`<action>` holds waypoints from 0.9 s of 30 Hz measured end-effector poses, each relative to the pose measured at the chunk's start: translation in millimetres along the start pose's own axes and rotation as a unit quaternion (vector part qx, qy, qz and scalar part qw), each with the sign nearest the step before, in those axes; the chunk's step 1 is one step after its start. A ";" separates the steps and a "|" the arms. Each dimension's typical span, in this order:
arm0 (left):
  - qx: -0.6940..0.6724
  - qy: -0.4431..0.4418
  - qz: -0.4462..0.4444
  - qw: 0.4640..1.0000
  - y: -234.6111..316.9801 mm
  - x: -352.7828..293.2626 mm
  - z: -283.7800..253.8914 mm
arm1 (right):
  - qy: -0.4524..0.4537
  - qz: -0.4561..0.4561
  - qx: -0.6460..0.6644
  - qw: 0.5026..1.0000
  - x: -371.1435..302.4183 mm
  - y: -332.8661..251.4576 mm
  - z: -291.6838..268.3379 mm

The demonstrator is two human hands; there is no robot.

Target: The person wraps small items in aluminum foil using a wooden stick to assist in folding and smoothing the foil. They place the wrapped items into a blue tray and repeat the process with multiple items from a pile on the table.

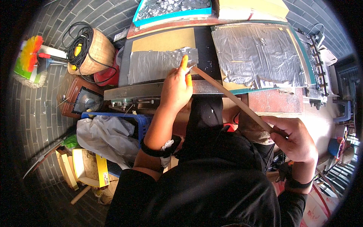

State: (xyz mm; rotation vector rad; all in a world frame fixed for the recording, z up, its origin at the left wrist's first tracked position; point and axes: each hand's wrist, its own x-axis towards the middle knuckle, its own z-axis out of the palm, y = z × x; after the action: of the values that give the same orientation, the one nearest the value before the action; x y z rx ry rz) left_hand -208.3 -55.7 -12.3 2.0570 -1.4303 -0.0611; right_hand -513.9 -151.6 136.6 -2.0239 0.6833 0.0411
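My right hand (294, 138) is closed round the lower end of a long, thin wooden stick (234, 99). The stick slants up and left to a silvery foil sheet (151, 65), its far tip beside my left fingers. Over the sheet's right part is my left hand (177, 87), its forefinger stretched out and thumb apart, both with yellow coverings. A small silvery scrap (190, 69) shows between these fingers and the stick's tip; whether they touch it is unclear. Under the foil lies a tan board (166, 39), on a dark worktop with a metal front edge (136, 92).
To the right, a larger stack of foil sheets (261, 55) lies on a green ribbed mat (245, 90). A blue tray (172, 19) of silvery scraps stands at the back. Left are a basket with coiled black cable (81, 41), a heater (87, 99) and a blue crate (143, 125).
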 end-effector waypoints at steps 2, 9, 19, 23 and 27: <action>0.000 -0.003 -0.004 1.000 0.8 0.7 0.1 | 0.011 -0.027 0.008 1.000 1.1 5.4 2.8; -0.006 0.023 0.007 1.000 -2.4 -0.4 2.3 | -0.014 0.020 -0.002 1.000 4.5 -2.1 -0.9; 0.022 -0.017 0.090 0.996 10.6 5.0 -6.3 | 0.066 0.029 -0.002 0.997 4.3 -3.6 -8.8; -0.043 0.014 0.069 0.997 -0.5 8.1 -2.5 | 0.102 0.047 -0.094 0.989 9.9 -4.6 -24.5; -0.098 0.051 -0.085 0.990 -21.2 30.7 3.8 | 0.144 -0.001 -0.109 0.984 30.6 -0.2 -43.5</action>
State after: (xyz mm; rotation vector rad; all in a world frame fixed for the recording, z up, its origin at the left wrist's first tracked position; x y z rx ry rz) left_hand -179.5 -79.3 -16.9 1.9841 -1.1377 -0.1577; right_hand -498.5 -200.5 150.9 -2.2648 0.8894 -0.1895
